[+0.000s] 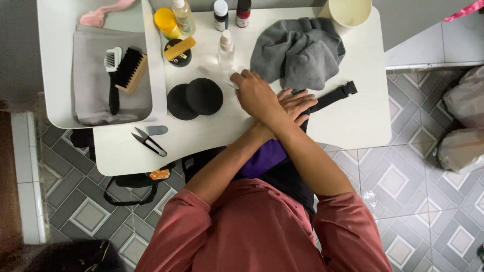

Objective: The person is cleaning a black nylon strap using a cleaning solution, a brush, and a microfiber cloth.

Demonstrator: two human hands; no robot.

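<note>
My arms are crossed over the white table. My right hand lies on top, knuckles up and fingers curled down just below a clear spray bottle; its fingertips are hidden, so I cannot tell whether it holds anything. My left hand lies beneath the right forearm, fingers spread flat on a black strap with a buckle. The strap belongs to a black and purple bag that hangs over the table's near edge onto my lap. A crumpled grey cloth lies just beyond both hands.
Two black round pads and small black snips lie left of my hands. Bottles and a yellow-lidded tin stand at the back, next to a cream bowl. A white tray holds brushes on grey cloth. Bags sit on the tiled floor at right.
</note>
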